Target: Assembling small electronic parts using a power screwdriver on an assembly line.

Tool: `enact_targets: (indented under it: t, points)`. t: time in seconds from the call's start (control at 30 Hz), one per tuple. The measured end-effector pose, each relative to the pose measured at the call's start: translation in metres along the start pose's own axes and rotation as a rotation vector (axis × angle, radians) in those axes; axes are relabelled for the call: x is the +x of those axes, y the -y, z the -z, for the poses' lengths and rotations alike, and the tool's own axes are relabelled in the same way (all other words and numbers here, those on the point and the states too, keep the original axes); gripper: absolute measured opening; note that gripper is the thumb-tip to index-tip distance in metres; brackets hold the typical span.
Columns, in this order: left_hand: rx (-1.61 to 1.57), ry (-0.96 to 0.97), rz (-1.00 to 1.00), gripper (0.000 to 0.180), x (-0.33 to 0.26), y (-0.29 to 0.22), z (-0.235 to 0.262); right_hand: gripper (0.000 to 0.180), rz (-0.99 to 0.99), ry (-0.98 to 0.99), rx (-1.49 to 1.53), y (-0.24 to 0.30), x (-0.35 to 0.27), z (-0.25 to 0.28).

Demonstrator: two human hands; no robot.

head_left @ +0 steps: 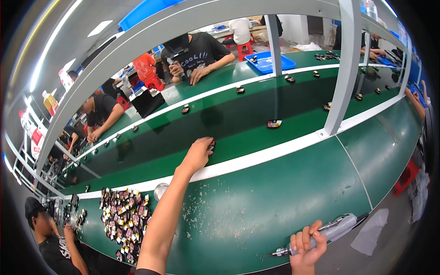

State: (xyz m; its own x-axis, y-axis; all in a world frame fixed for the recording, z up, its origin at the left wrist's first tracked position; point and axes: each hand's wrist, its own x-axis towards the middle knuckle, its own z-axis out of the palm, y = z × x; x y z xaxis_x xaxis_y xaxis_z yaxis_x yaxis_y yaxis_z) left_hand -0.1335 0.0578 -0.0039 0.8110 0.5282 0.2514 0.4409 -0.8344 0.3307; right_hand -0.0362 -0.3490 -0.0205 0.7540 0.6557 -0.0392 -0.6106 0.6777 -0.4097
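My left hand (197, 155) reaches over the white rail to the green conveyor belt. Its fingers are closed on a small black part (211, 146) with a reddish face, mostly covered by the fingertips. At the lower right, my right hand (308, 245) is wrapped round a grey electric screwdriver (338, 227), whose thin bit points left above the green worktable (270, 183). Left of my forearm lies a pile of small black parts (124, 217) with yellow and white labels. Tiny screws (220, 213) are scattered on the tabletop between my arms.
A round metal dish (161, 191) stands by the rail (256, 159). More small parts, one (274, 123) near the middle, sit along the belt. A grey upright post (343, 68) rises at the right. Co-workers sit across the belt and at my left; a blue tray (286, 63) lies opposite.
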Motion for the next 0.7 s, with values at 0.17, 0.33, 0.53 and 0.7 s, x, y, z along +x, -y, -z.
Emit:
enact_targets:
  t: [0.17,0.33,0.53,0.7]
  points:
    - [0.100,0.008,-0.069,0.041,-0.006,-0.005,0.015,0.010,0.004,-0.064,-0.007,0.002,-0.005,-0.004]
    - [0.010,-0.041,-0.156,0.034,-0.018,-0.044,0.014,0.010,-0.007,-0.031,0.003,0.004,-0.007,-0.001]
    - [-0.066,0.197,-0.570,0.044,-0.089,-0.184,0.001,0.009,-0.042,-0.046,0.054,0.015,-0.009,0.004]
    - [-0.063,0.142,-0.823,0.045,-0.152,-0.242,-0.018,0.011,-0.027,0.063,0.064,0.033,-0.031,0.003]
